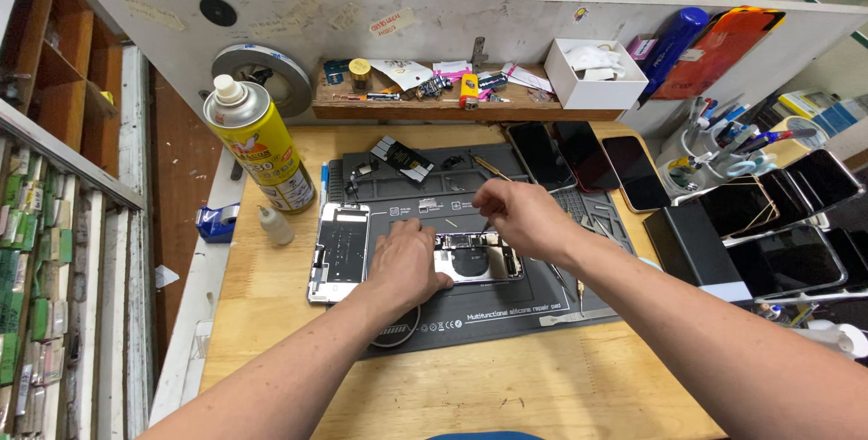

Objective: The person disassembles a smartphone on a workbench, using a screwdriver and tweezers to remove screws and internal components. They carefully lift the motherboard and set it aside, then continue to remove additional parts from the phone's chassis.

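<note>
Two hands meet over an opened phone (475,257) lying on a grey mat (506,309) in the middle of the wooden bench (470,386). The left hand (407,264) lies flat, palm down, pressing the phone's left end to the mat. The right hand (520,214) hovers just above the phone's upper edge, fingers pinched on a thin tool (488,223) whose tip points down into the phone's insides. The phone's screen (340,252) lies face down just left of the left hand, partly off the mat. A small black part (402,159) sits near the mat's far edge. A yellow spray can (260,146) stands at the bench's back left, with a small white bottle (276,225) beside it. Three dark phones (588,160) lean at the back right.
</note>
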